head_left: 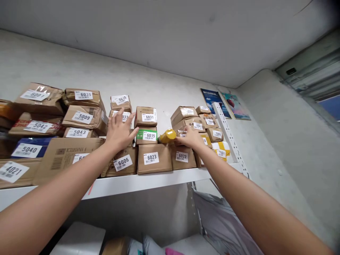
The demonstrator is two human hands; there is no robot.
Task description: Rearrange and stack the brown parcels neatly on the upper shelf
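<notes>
My left hand is raised with its fingers spread, in front of a stack of parcels. It partly covers a box labelled 6033, above a box labelled 6006. My right hand reaches to another stack, its fingers apart against the front of a box labelled 6041. Its thumb points at the end of a yellow tube-shaped parcel, close to or touching it. The tube rests on boxes labelled 6023 and 6022, beside a green-banded box labelled 6015.
A white metal shelf carries several labelled cartons. Its perforated upright stands at the right. Below lie grey bags and a white box. Posters hang on the wall behind.
</notes>
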